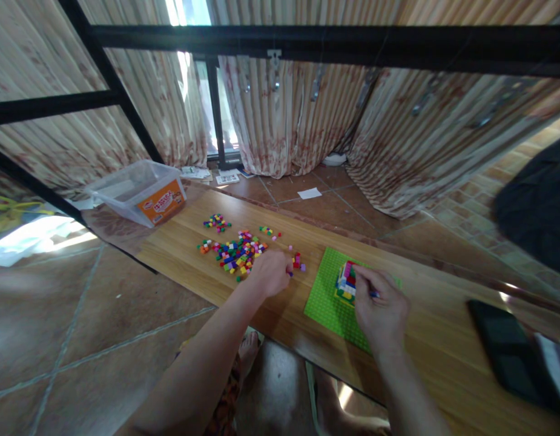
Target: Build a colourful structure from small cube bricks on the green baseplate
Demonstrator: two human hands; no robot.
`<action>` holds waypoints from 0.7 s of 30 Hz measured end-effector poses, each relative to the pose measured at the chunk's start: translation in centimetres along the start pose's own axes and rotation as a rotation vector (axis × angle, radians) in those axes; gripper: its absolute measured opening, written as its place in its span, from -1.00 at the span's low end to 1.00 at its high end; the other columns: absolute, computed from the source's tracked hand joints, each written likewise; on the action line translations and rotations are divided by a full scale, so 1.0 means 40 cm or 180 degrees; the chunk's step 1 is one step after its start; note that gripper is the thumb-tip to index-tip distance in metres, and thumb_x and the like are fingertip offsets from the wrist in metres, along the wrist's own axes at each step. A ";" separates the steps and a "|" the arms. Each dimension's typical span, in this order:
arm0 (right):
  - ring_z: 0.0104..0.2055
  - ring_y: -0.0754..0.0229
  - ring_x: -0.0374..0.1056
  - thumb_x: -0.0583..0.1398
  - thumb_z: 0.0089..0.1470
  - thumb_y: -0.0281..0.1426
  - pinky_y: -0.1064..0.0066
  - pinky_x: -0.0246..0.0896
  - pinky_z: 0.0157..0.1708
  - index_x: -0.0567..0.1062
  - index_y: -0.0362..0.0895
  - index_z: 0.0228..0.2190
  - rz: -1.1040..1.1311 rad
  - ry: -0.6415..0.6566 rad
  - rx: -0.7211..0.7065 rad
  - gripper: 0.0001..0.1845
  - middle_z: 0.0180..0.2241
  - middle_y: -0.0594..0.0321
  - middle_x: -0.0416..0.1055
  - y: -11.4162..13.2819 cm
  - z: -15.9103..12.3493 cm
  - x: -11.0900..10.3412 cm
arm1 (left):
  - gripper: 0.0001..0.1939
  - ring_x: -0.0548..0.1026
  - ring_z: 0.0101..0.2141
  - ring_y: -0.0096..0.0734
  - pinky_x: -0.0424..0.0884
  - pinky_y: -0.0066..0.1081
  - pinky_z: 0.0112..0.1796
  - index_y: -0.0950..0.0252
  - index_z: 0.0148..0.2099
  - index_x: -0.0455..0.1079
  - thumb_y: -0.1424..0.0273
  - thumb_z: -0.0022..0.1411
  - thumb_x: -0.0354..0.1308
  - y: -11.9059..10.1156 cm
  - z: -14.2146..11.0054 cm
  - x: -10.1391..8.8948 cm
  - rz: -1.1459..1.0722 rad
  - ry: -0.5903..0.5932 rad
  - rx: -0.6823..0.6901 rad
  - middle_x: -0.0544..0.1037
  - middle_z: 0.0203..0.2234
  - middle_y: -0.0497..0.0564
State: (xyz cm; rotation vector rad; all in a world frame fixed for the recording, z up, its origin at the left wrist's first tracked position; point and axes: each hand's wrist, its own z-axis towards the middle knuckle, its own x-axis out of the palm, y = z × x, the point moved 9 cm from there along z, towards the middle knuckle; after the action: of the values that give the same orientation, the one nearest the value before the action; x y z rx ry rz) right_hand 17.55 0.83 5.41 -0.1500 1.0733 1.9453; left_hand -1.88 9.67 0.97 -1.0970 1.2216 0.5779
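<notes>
My left hand (269, 274) is closed low over the table, at the right side of a pile of small coloured bricks (237, 253). A dark blue brick (289, 274) shows at its fingertips. On a green baseplate (322, 295) stands a small block-shaped build of coloured bricks (345, 284), with white, yellow, blue, red and pink parts. My right hand (383, 306) is at the build's right side, thumb and forefinger at its top edge. A small blue brick (375, 294) shows under its curled fingers. The right hand hides part of the build and baseplate.
A clear plastic bin (137, 191) with an orange label stands at the table's far left end. Smaller brick groups (217, 222) lie behind the pile. A dark tablet-like object (502, 345) lies on the right. A black metal bar (307, 45) crosses above the wooden table (280, 315).
</notes>
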 end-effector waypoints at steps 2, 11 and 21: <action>-0.30 0.18 0.43 0.12 0.15 -0.38 0.33 0.33 -0.23 0.57 -0.10 -0.31 -0.0022 0.0042 0.0002 -0.79 -0.32 0.18 0.53 0.002 -0.002 0.006 | -0.79 0.52 -0.24 -0.24 0.40 -0.35 -0.22 0.24 -0.34 0.55 0.55 0.04 0.10 -0.010 0.001 0.005 0.0038 0.0021 0.0044 0.58 -0.32 0.05; -0.25 0.19 0.45 0.13 0.15 -0.39 0.32 0.34 -0.20 0.57 -0.09 -0.29 0.0037 0.0144 -0.0147 -0.80 -0.29 0.16 0.52 0.018 -0.018 0.034 | -0.77 0.52 -0.31 -0.37 0.39 -0.41 -0.22 0.24 -0.26 0.53 0.49 0.16 0.04 -0.016 0.007 0.008 -0.0507 -0.0121 0.0214 0.60 -0.33 0.00; -0.26 0.20 0.46 0.09 0.17 -0.39 0.31 0.38 -0.23 0.56 -0.06 -0.27 0.0078 0.0461 -0.0226 -0.77 -0.28 0.19 0.53 0.041 -0.032 0.068 | -0.78 0.51 -0.38 -0.38 0.38 -0.44 -0.27 0.26 -0.30 0.55 0.49 0.13 0.05 0.050 0.012 -0.035 -0.0430 -0.0175 -0.0169 0.60 -0.42 0.00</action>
State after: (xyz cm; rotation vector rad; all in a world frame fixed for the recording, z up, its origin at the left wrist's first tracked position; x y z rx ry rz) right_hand 14.33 1.25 4.36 -0.3226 1.1041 2.0205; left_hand -3.76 11.19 1.58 -1.1910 1.0810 0.5361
